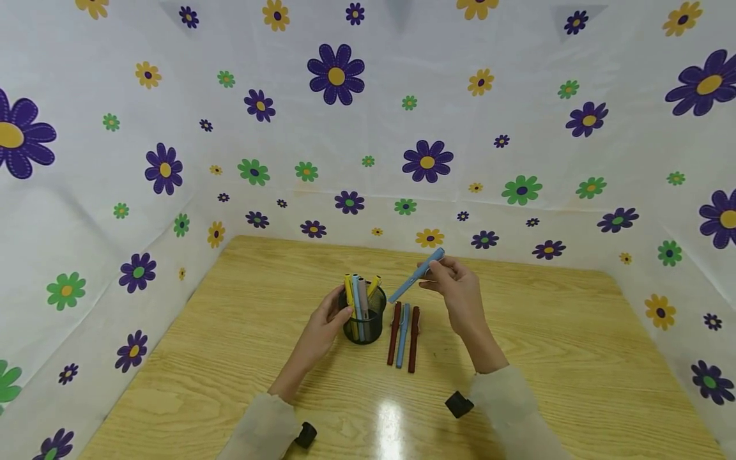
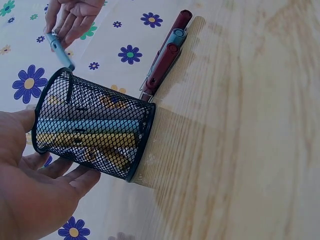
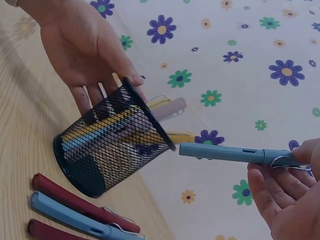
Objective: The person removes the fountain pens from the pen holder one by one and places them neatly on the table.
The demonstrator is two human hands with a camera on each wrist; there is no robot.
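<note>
A black mesh pen cup [image 1: 363,329] stands on the table with several pens in it, yellow, light blue and greyish [image 1: 363,299]. My left hand [image 1: 324,326] holds the cup from its left side, fingers and thumb around the wall. Above and right of the cup, my right hand [image 1: 457,294] pinches a light blue pen [image 3: 220,152] near its clip end. The pen slants, its lower end close to the cup's rim. Right of the cup, two dark red pens [image 1: 413,342] lie side by side with a light blue pen [image 1: 403,335] between them.
The wooden table [image 1: 190,306] meets a white cloth backdrop [image 1: 379,128] printed with flowers at the back and both sides. Black devices [image 1: 459,404] sit at both wrists. Light glares off the table's near middle.
</note>
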